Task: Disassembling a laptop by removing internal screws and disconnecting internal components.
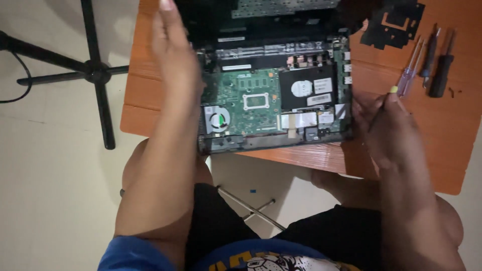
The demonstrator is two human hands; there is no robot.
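My open left hand (173, 55) and open right hand (386, 125) flank the opened laptop (273, 100), rigid yet fragile inside, best gripped by its side edges.

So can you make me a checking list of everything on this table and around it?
Surface: orange wooden table, laptop at its near edge.
Job's things: opened laptop, green circuit board, round fan and black drive exposed.
Clutter: screwdrivers on the right; black cut-out sheet at the top right.
Grippers: left hand open at the laptop's left side; right hand at its right edge, grip unclear.
Cables: flat ribbon inside the laptop; black cord on the floor, far left.
Surroundings: pale floor, black stand base, person's knees under the table.
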